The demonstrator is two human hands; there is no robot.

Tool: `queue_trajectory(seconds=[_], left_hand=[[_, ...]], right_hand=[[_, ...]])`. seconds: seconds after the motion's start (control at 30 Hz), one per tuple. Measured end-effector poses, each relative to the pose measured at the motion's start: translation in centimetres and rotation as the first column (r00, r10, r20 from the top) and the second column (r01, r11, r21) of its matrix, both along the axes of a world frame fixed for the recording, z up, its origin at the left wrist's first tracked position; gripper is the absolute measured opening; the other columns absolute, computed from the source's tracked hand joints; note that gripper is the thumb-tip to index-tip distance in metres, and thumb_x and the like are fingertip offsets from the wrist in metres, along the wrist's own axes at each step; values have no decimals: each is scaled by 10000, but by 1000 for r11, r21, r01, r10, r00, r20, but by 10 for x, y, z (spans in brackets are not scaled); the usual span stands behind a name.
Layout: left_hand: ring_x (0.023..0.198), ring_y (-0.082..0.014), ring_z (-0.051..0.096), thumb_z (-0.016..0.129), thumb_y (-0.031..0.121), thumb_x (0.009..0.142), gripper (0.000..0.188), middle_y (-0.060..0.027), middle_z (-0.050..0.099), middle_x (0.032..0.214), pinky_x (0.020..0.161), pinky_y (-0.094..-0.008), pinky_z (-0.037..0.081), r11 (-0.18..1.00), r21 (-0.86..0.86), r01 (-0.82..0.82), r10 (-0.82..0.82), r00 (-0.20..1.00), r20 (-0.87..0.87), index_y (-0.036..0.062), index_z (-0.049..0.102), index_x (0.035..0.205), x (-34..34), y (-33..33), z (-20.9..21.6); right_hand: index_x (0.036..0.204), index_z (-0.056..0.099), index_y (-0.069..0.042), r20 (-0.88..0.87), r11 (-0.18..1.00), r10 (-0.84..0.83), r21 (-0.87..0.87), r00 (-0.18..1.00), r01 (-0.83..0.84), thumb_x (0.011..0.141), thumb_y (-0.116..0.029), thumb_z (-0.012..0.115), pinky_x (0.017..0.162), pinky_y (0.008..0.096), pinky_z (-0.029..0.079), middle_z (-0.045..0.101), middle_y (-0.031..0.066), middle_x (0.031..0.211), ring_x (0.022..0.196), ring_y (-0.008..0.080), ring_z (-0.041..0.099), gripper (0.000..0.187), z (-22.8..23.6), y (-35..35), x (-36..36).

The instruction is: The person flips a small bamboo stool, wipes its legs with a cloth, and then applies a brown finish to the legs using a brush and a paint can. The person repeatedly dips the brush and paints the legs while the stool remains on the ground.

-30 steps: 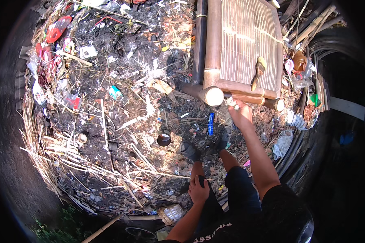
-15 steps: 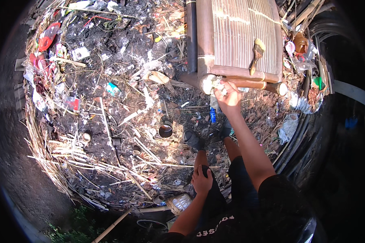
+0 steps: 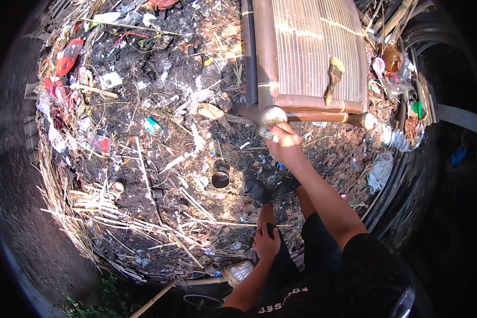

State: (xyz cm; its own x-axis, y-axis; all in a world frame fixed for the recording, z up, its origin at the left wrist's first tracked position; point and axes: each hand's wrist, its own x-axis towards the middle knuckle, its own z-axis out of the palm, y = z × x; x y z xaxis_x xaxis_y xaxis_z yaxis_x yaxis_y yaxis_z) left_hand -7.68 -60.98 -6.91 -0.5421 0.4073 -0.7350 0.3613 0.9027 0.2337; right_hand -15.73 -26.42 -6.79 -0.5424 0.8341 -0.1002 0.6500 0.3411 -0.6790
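My right hand is closed around a small pale crumpled wad, its exact kind hidden by my fingers. It is just below the round whitish cut end of a bamboo pole, at the near left corner of a bamboo bench with a slatted top. On those slats lies a paintbrush with pale bristles and a brown handle, apart from both hands. My left hand rests on my knee with its fingers laid over the dark shorts and holds nothing.
Litter and bamboo scraps cover the ground, among them a blue-green wrapper and a red plastic piece. An open dark tube stands left of my foot. Bamboo strips lie to the left. A clear plastic bag lies to the right.
My right hand has moved slightly left and down from the pole's cut end, with the pale wad still in it. The left hand stays on my knee.
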Motion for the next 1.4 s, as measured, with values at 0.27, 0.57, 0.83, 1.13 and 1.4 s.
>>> queue_trajectory(seconds=[0.27,0.57,0.83,1.13,1.4], left_hand=[[1189,-393,523,494,506,925,608,-199,526,1313,1000,-538,367,1000,6,12,-12,1000,2,117,469,1392,-8,4,1],[979,-397,561,575,228,922,299,-226,610,1021,879,-458,438,804,547,-235,329,941,-78,-26,620,1074,-44,-19,-2],[1074,-404,548,612,324,887,404,-231,570,1148,934,-475,431,955,287,-74,190,896,-401,-29,645,1082,-106,53,94],[1060,-400,628,541,356,840,546,-273,665,1096,939,-452,477,986,46,-158,163,973,-165,-134,653,1051,-25,213,71],[886,-252,640,607,253,890,365,-142,688,952,821,-346,477,783,498,373,-551,788,275,-54,667,1079,181,455,73]], right_hand=[[1092,661,-45,-154,971,-226,41,962,235,758,-146,725,772,443,529,623,198,1053,883,400,642,355,-3,15,24],[1105,671,-3,146,917,-237,-292,961,270,732,-223,726,899,424,517,668,245,1077,1015,394,646,437,78,-77,212],[1209,641,-24,492,547,-580,-355,649,758,704,-391,711,957,416,490,657,254,1132,1106,372,626,628,142,-140,505],[1262,621,-29,599,-71,-782,-361,173,930,676,-443,745,1012,393,455,614,241,1257,1185,335,593,727,155,-290,670],[1282,595,3,575,-361,-814,-402,-75,842,675,-461,746,1075,369,400,573,257,1309,1244,344,546,779,138,-323,681]])
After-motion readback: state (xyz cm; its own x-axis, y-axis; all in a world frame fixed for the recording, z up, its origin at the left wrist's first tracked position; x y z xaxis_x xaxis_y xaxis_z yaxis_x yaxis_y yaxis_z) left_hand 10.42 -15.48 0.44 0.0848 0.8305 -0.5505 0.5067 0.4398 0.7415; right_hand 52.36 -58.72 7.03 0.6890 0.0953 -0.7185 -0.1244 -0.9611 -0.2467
